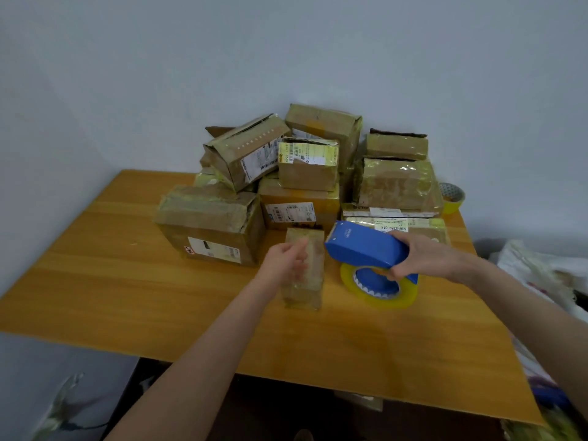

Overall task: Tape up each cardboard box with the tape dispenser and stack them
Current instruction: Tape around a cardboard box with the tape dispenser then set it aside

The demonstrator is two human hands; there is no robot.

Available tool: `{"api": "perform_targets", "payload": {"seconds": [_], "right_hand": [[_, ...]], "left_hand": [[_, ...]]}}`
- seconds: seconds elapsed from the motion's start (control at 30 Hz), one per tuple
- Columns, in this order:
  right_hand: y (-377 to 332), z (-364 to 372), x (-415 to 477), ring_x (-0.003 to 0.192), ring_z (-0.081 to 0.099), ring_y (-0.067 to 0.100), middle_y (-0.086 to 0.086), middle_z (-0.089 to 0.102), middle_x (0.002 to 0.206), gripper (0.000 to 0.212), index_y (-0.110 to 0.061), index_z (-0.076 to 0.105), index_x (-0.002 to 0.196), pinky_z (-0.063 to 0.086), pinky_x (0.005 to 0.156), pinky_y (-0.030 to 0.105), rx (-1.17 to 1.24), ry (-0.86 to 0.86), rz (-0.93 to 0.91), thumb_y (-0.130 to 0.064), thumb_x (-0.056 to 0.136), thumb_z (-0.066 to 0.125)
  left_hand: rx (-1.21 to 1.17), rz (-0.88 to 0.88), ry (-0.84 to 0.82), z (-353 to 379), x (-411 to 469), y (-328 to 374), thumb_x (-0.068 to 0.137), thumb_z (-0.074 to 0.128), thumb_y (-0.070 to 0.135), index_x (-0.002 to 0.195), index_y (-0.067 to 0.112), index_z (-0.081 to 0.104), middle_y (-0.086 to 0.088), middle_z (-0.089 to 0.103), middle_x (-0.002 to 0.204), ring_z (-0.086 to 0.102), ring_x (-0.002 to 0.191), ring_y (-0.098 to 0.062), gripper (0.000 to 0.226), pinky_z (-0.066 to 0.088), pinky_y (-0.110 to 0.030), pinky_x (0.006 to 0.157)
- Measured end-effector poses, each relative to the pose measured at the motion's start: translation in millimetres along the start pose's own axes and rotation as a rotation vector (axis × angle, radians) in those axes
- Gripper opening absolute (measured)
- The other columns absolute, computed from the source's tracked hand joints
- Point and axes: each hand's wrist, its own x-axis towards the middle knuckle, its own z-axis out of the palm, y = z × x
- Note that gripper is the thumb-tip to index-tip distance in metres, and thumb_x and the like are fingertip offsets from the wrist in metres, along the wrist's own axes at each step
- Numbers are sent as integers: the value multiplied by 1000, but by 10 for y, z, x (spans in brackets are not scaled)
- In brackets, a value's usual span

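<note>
A small narrow cardboard box (pixel 310 272) lies on the wooden table (pixel 127 281) in front of me. My left hand (pixel 284 261) is at the box's left side, blurred by motion, fingers loosely bent against it. My right hand (pixel 426 257) grips a blue tape dispenser (pixel 362 243) with a yellowish roll of clear tape (pixel 381 289), held just right of the small box and a little above the table. Behind them a pile of several taped cardboard boxes (pixel 305 173) stands against the wall.
A yellow tape roll (pixel 453 197) sits at the table's far right behind the pile. A large box (pixel 210 224) fronts the pile on the left. Cloth or bags (pixel 541 275) lie off the table's right edge. The wall corner lies just behind the pile.
</note>
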Motion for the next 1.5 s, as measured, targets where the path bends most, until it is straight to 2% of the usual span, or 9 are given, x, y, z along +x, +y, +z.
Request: {"api": "perform_targets", "payload": {"seconds": [0.1,0.17,0.3,0.47,0.6,0.77,1.07,1.3,1.5], "right_hand": [[-211,0,-46,83,62,1,-8,59,103,58,-39,52,107,45,63,14,-63,-48,-75,-26,55,75],[-272,19,-42,83,62,1,-6,59,105,61,-39,52,111,47,62,15,-73,-78,-103,-26,55,75],[-323,54,-15,89,61,1,-6,56,112,68,-41,49,118,49,66,15,-102,-110,-152,-25,57,74],[-369,113,60,99,58,4,-15,54,114,69,-44,49,119,50,77,20,-194,-98,-233,-32,58,79],[-400,176,87,97,56,-5,-23,53,109,64,-48,48,113,46,71,10,-261,-56,-275,-48,56,79],[-282,187,54,96,60,5,-20,55,108,64,-48,47,111,52,79,24,-337,-13,-256,-63,55,75],[39,172,-11,87,59,9,-15,56,98,62,-39,38,116,55,75,33,-651,-2,-126,-42,67,76],[104,220,50,92,59,12,-8,56,103,60,-30,41,117,56,81,38,-578,-68,-77,-34,70,78],[155,270,123,91,60,15,-7,57,102,62,-36,34,114,55,81,43,-574,-91,-43,-36,69,77]], "left_hand": [[-198,-165,-183,17,-46,82,85,55,59,123,10,56,-7,65,115,63,106,-24,62,52,-42,93],[-187,-175,-213,2,-66,83,89,57,52,119,12,60,-5,68,109,65,101,-20,50,54,-36,82],[-165,-106,-128,-82,-69,7,92,62,14,114,7,64,-2,68,81,64,70,-10,23,50,-23,57],[26,22,21,-142,-60,18,93,60,14,86,15,64,0,69,74,65,57,-2,9,49,-16,49],[77,38,29,-235,-67,12,92,62,15,84,14,65,0,68,74,65,56,-1,9,50,-16,50],[72,8,48,-552,-118,-68,86,69,22,87,12,71,2,70,73,67,67,-6,11,51,-16,56],[101,-12,145,-657,-142,-415,89,67,15,82,7,69,-5,64,73,61,69,-12,11,53,-20,54],[177,-21,161,-591,-52,-469,90,66,15,85,6,68,-5,64,74,61,71,-12,10,52,-20,54],[186,-36,154,-593,8,-566,90,66,15,79,7,66,-5,63,73,61,70,-12,13,52,-21,54]]}}
